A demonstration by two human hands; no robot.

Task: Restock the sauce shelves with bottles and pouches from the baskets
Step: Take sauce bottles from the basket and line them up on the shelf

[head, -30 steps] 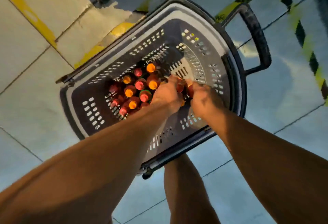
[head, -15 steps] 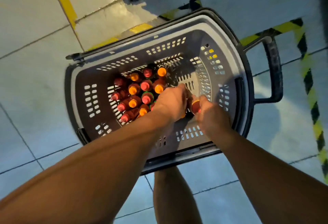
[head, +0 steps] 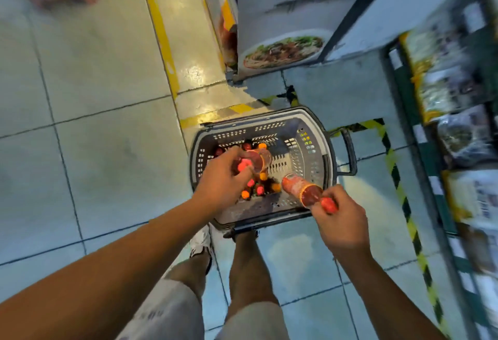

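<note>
A dark plastic shopping basket stands on the tiled floor in front of my feet. Several red sauce bottles with red and orange caps stand inside its left half. My left hand grips a red sauce bottle near its red cap, held above the basket. My right hand grips a second sauce bottle by its red cap end, its base pointing toward the basket. Both bottles hang clear of the basket.
Shelves stocked with blurred packaged goods run down the right side. A display stand with a food picture is beyond the basket. Yellow-black hazard tape marks the floor near the shelves. Open tiled floor lies to the left.
Both hands have lifted out of the basket, each holding a sauce bottle. My head has risen and pulled back, so the basket looks smaller and the shelves on the right come into view.
</note>
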